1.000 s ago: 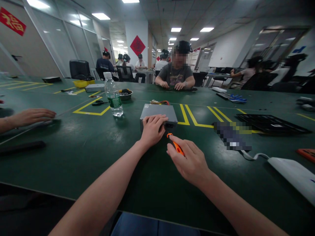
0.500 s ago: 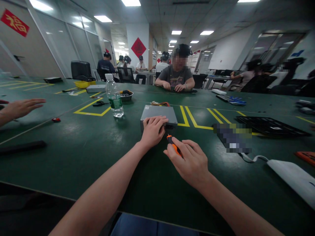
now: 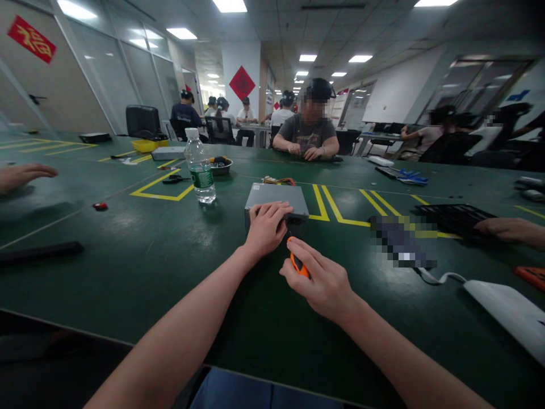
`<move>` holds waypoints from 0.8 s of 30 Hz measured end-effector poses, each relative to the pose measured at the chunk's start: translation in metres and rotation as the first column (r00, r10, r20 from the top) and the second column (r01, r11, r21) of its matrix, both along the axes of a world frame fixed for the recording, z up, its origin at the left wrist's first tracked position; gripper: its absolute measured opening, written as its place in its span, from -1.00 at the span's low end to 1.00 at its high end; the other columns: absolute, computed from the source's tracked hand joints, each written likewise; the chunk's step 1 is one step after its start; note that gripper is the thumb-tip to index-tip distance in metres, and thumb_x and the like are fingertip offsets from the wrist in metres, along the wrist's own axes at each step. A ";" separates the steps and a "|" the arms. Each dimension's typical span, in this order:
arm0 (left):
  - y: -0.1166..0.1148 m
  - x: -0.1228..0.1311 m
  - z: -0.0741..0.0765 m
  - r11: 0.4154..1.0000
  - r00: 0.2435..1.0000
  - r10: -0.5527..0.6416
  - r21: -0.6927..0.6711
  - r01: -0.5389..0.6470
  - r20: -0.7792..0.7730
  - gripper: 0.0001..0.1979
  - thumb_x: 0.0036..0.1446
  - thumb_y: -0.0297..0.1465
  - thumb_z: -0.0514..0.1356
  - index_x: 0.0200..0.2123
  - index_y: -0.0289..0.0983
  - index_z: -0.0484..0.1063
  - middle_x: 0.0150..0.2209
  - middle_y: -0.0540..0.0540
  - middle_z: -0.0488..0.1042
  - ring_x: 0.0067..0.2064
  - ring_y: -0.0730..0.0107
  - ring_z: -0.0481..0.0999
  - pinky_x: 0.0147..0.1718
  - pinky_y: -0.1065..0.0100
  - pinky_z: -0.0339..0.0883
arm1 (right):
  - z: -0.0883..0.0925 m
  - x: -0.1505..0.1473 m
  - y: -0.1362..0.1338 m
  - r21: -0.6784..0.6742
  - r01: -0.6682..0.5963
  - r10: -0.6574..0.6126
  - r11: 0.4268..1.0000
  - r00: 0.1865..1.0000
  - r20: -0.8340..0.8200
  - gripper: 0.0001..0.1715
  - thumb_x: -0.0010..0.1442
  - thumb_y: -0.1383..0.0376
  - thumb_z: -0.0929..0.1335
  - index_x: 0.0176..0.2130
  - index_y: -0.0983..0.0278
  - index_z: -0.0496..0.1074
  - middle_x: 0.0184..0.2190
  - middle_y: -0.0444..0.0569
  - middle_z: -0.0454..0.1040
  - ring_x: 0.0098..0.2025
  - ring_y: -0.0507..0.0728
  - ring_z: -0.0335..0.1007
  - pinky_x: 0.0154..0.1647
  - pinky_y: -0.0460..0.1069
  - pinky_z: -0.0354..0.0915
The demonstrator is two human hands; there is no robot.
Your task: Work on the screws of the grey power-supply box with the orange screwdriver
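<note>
A grey metal box with a bundle of coloured wires behind it, a computer power supply (image 3: pixel 276 196), rests on the green table in front of me. My left hand (image 3: pixel 267 227) is closed over its near top edge, fingers across the top. Closed around an orange and black screwdriver (image 3: pixel 298 265), my right hand (image 3: pixel 323 278) is just below the box's near right corner. The thin shaft points up toward the box's near side; whether its tip touches is hard to tell.
A water bottle (image 3: pixel 200 167) stands left of the box, by a metal bowl (image 3: pixel 221 166). At right lie a blurred-out phone (image 3: pixel 400 241), a white power bank (image 3: pixel 506 309) and a black panel (image 3: pixel 451 218) with another person's hand (image 3: pixel 513 230) on it. Another hand (image 3: pixel 28 177) is at far left.
The screwdriver in my right hand has turned more upright and shifted slightly left. A person's hand has reached the black panel at right. The hand at far left has drawn back. My left hand stays put.
</note>
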State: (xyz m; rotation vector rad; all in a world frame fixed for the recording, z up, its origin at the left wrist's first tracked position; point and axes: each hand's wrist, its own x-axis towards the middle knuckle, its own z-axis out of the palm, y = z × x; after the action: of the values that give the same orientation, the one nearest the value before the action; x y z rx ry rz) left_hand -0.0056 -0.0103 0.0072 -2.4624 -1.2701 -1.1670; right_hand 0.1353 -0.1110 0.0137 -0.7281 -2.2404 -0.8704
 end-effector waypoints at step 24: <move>-0.001 -0.001 0.001 1.000 1.000 -0.005 -0.006 0.005 -0.012 -0.66 0.11 -0.45 0.05 -0.03 -0.09 0.30 0.06 0.03 0.36 0.11 0.31 0.23 0.03 0.17 -0.06 | 0.007 0.011 -0.005 0.032 0.034 -0.037 0.999 0.996 0.077 -0.65 0.14 0.44 0.28 -0.06 0.19 0.31 0.03 0.17 0.32 0.07 0.19 0.26 -0.23 -0.08 0.35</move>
State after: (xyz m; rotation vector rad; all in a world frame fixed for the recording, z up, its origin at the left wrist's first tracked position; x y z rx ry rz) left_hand -0.0066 -0.0114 0.0081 -2.4740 -1.2668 -1.1494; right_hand 0.1459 -0.1160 0.0209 -0.7336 -2.2837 -0.9630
